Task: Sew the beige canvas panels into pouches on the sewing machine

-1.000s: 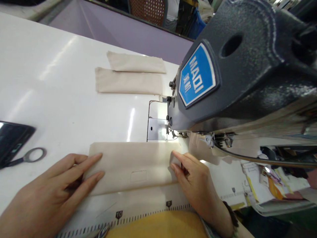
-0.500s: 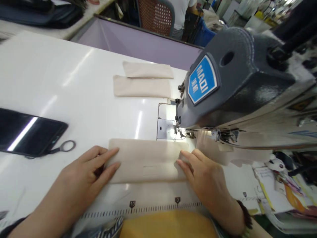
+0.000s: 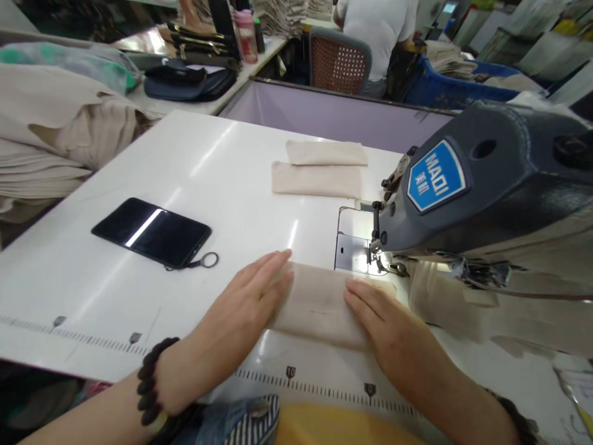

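A folded beige fabric piece (image 3: pixel 319 303) lies on the white sewing table (image 3: pixel 194 179), just in front of the needle plate (image 3: pixel 349 250). My left hand (image 3: pixel 241 306) lies flat on its left end, fingers stretched out. My right hand (image 3: pixel 389 324) presses flat on its right end, below the machine's presser foot (image 3: pixel 386 266). Both hands rest on the cloth without gripping it. The grey sewing machine head (image 3: pixel 486 185) with a blue label looms at the right.
Two more beige fabric pieces (image 3: pixel 319 170) lie behind the needle plate. A black phone (image 3: pixel 152 232) with a ring strap lies at the left. A stack of beige cloth (image 3: pixel 50 142) sits far left. A ruler scale (image 3: pixel 324 383) runs along the table's near edge. A seated person (image 3: pixel 375 25) is beyond.
The camera has lifted, showing more of the room. My two hands have moved closer together on the fabric, which looks shorter, and my fingers now lie flatter on it.
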Demonstrator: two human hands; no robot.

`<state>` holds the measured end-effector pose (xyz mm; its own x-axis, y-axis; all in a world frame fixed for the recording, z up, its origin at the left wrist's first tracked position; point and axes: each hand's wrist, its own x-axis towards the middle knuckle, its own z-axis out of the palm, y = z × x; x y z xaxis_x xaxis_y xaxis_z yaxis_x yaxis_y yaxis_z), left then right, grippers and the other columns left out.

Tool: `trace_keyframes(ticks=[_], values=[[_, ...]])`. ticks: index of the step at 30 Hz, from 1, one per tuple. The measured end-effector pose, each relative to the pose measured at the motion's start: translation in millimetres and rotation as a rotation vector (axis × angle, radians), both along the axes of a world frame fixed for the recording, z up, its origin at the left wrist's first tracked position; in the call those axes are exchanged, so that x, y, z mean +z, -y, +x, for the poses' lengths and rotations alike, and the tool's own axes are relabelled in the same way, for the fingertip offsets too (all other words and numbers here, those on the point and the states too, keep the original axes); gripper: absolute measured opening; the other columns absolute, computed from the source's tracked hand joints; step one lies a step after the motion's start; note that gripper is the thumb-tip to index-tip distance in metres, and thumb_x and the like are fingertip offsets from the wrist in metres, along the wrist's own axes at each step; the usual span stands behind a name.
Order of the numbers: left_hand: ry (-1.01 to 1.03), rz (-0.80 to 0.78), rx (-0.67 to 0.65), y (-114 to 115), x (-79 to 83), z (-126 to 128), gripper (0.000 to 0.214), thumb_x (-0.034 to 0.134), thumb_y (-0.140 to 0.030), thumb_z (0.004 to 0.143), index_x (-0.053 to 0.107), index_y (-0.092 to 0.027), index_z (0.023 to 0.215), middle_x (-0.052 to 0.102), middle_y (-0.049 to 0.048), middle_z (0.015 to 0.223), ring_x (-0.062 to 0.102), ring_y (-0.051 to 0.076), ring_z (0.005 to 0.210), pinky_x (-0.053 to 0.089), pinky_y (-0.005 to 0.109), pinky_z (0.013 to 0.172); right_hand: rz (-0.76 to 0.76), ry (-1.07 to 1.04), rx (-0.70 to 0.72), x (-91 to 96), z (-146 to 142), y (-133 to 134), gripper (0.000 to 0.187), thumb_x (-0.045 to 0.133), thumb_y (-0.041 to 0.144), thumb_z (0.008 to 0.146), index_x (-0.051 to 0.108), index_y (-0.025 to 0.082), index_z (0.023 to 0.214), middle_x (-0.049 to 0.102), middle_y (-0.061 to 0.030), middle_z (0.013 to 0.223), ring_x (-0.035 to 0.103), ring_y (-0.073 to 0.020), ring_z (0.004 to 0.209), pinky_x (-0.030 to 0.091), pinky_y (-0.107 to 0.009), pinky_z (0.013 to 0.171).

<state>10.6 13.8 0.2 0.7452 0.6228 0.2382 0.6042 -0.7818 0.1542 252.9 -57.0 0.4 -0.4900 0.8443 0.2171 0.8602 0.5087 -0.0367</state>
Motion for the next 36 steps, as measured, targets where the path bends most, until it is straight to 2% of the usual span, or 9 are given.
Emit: trace_keyframes(ticks=[3,5,9,12,17,21,25,29,36], values=[[-0.082,0.000,-0.190,-1,4.8,10,0.041,0.016,-0.005,0.092,0.048,-0.012,0.118,0.055,0.0107,0.123,0.050,0.017,0.115,0.046,0.031,0.092,-0.001,-0.016,-0.029,1.6,-11,-2,0.035,0.041,0.023,0.090,0.060,0.004,0.112,0.061,-0.0199,0.105,0.057,-0.0279,0.097,0.053,-0.044,0.083],[-0.156,-0.028,-0.186,0,8.0,21,0.039,0.018,-0.007,0.093,0.050,-0.008,0.116,0.058,0.0124,0.116,0.054,0.018,0.107,0.047,0.031,0.088,-0.001,-0.006,-0.052,1.7,-18,-4,0.038,0.050,0.033,0.087,0.062,0.005,0.112,0.062,-0.0196,0.101,0.057,-0.0298,0.092,0.054,-0.046,0.079],[-0.304,-0.059,-0.142,3,9.9,43,0.037,0.038,-0.034,0.093,0.053,-0.007,0.113,0.059,0.0123,0.103,0.054,0.025,0.090,0.048,0.038,0.079,0.012,0.013,-0.074,-3.7,-23,-4,0.042,0.054,0.038,0.085,0.063,0.004,0.109,0.064,-0.0177,0.095,0.057,-0.0306,0.092,0.049,-0.050,0.086],[-0.345,-0.073,-0.117,5,5.4,49,0.045,0.042,-0.045,0.090,0.053,-0.008,0.114,0.056,0.0136,0.108,0.050,0.027,0.090,0.046,0.042,0.079,0.045,-0.004,-0.042,-11.9,-22,-3,0.042,0.044,0.036,0.090,0.061,0.002,0.111,0.061,-0.0199,0.112,0.051,-0.0312,0.110,0.043,-0.050,0.095],[-0.232,-0.136,-0.013,6,-7.2,41,0.062,0.047,-0.049,0.087,0.038,-0.006,0.131,0.052,0.0145,0.115,0.046,0.030,0.103,0.043,0.043,0.088,-0.033,-0.039,-0.032,-23.0,-18,0,0.044,0.036,0.033,0.093,0.052,0.003,0.122,0.048,-0.0180,0.133,0.038,-0.0291,0.126,0.038,-0.050,0.098],[-0.201,-0.093,0.026,6,-15.9,38,0.064,0.045,-0.050,0.087,0.037,-0.006,0.132,0.042,0.0199,0.133,0.041,0.033,0.119,0.037,0.046,0.097,-0.119,-0.039,-0.063,-23.7,-15,2,0.046,0.035,0.038,0.094,0.045,0.013,0.131,0.042,-0.0118,0.140,0.034,-0.0270,0.129,0.030,-0.056,0.102],[-0.216,0.003,0.032,2,-23.0,26,0.072,0.036,-0.058,0.087,0.032,-0.003,0.134,0.027,0.0258,0.143,0.024,0.038,0.133,0.025,0.055,0.104,-0.179,-0.034,-0.089,-21.5,-15,1,0.050,0.034,0.046,0.093,0.039,0.021,0.136,0.038,-0.0091,0.143,0.032,-0.0265,0.131,0.019,-0.061,0.105],[-0.222,0.064,0.110,-10,-29.2,-3,0.082,0.019,-0.065,0.087,0.033,0.002,0.132,0.027,0.0303,0.141,0.024,0.041,0.132,0.027,0.057,0.102,-0.219,-0.034,-0.099,-20.4,-16,1,0.051,0.033,0.047,0.093,0.039,0.020,0.136,0.037,-0.0106,0.143,0.030,-0.0266,0.132,0.012,-0.062,0.106],[-0.124,0.229,0.049,-4,-18.8,-15,0.056,0.031,-0.043,0.094,0.035,0.000,0.130,0.026,0.0299,0.141,0.028,0.041,0.130,0.031,0.056,0.100,-0.237,-0.029,-0.106,-19.4,-17,1,0.052,0.034,0.048,0.093,0.036,0.019,0.137,0.034,-0.0105,0.145,0.026,-0.0257,0.134,0.013,-0.063,0.106]])
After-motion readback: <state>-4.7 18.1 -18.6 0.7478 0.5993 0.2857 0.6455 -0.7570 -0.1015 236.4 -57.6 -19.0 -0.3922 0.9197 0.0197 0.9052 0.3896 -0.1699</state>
